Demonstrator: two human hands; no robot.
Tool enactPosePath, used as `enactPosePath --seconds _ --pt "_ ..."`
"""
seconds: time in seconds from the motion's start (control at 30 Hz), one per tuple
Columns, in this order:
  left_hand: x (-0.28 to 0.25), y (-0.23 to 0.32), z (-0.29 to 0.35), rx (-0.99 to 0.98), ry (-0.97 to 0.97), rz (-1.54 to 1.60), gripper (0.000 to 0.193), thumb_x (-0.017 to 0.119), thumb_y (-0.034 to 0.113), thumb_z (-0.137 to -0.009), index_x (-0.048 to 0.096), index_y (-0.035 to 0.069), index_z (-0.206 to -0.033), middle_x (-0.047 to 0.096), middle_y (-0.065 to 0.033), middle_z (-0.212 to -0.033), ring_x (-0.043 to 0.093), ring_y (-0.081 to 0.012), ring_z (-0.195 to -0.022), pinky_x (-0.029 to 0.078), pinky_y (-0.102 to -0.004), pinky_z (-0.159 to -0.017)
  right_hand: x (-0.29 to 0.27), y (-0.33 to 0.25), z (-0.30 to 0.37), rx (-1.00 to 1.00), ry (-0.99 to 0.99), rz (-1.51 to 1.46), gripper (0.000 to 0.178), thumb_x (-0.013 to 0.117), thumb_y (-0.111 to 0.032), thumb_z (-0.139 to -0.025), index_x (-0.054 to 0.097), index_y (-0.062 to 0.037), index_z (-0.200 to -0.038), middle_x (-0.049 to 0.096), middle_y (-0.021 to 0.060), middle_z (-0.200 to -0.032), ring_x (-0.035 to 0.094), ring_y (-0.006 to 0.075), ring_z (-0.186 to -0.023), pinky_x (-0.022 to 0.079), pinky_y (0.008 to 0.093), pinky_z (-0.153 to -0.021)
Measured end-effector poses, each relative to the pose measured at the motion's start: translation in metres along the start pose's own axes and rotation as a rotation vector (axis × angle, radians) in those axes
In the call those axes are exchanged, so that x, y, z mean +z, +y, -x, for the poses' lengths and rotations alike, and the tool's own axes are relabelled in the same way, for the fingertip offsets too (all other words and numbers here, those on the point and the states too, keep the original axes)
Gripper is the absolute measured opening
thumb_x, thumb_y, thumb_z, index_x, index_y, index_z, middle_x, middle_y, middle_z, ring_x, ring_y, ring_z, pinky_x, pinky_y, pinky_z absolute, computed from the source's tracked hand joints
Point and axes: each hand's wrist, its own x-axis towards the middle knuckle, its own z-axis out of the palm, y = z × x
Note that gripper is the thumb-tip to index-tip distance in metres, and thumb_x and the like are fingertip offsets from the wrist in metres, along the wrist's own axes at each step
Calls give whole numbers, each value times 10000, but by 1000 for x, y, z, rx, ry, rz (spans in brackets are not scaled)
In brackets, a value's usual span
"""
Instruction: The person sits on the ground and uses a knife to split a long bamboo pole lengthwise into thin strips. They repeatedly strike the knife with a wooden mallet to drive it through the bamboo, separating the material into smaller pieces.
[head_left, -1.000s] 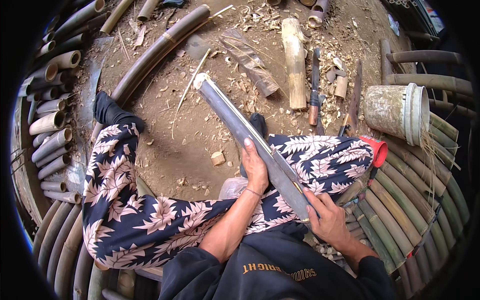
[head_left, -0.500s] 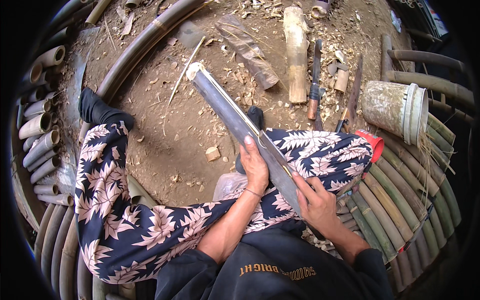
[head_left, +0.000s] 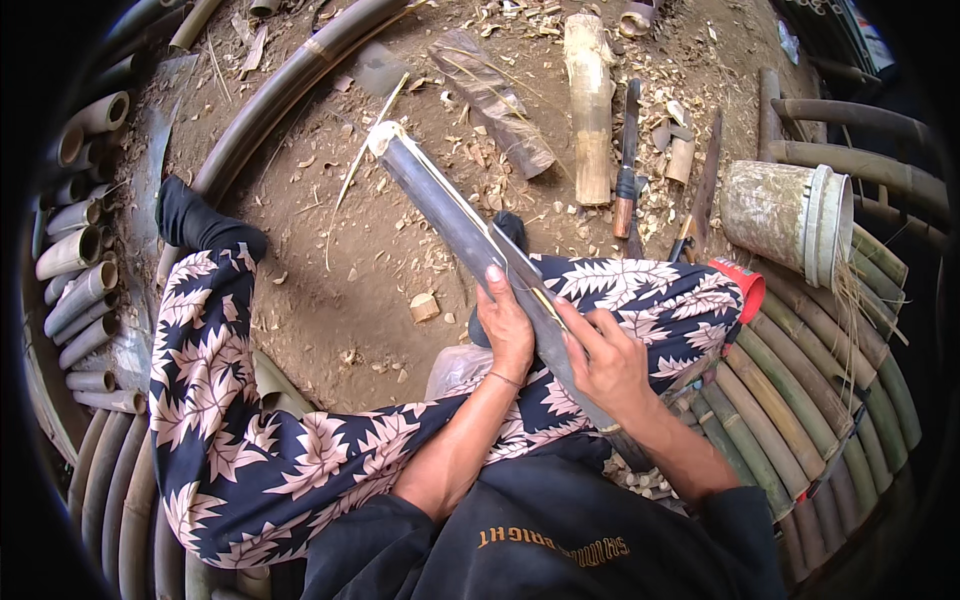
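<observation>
A dark bamboo length (head_left: 435,205) lies slantwise across my lap, its pale cut end pointing to the far left. My left hand (head_left: 508,325) wraps round its middle, thumb on top. My right hand (head_left: 610,365) is closed farther down the bamboo, index finger stretched along what looks like a dark knife blade (head_left: 522,262) lying against the bamboo's right edge. The knife's handle is hidden by my hand. A pale, freshly cut strip runs along that edge, beyond the blade. My crossed legs in patterned trousers (head_left: 330,450) are under both hands.
Ahead on the dirt floor lie a pale bamboo piece (head_left: 590,120), a wood-handled machete (head_left: 628,160), a flattened brown sheath (head_left: 500,110) and scattered shavings. A dirty white bucket (head_left: 775,210) tips over at right, above a bamboo-slat seat (head_left: 770,385). Cut bamboo tubes (head_left: 85,300) are stacked at left.
My right hand and the blade have slid forward and left along the bamboo, closer to my left hand. My left hand keeps its hold in nearly the same place.
</observation>
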Motion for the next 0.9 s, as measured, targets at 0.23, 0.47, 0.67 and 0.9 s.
enactPosePath --seconds 0.23,0.47,0.67,0.9 --pt "-2 -3 -7 69 26 -120 724 382 638 -1021 571 -35 -1205 659 -140 -1014 624 -216 -904 510 -358 -816 2 -4 -35 67 -61 -45 460 659 -132 -904 613 -202 -1356 587 104 -854 650 330 -698 529 439 -605" --pt "-2 -16 -8 99 1 -9 705 406 597 -1032 558 -56 -1252 654 -191 -1134 622 -242 -1028 493 -383 -905 38 -21 -116 3 -24 7 409 607 -269 -950 598 -183 -1350 613 145 -917 682 382 -701 564 474 -588" --pt "0 -19 -1 166 25 -150 712 391 576 -1043 493 -73 -1317 635 -251 -1198 621 -315 -1100 481 -412 -929 43 -35 -130 77 -62 34 425 632 -216 -931 603 -189 -1355 625 139 -896 682 359 -741 567 452 -631" --pt "10 3 -8 162 41 -119 664 372 520 -1068 471 -62 -1373 618 -215 -1258 582 -277 -1153 440 -381 -993 45 -30 -151 9 -93 93 402 628 -209 -934 610 -210 -1336 631 138 -917 679 377 -694 568 492 -623"
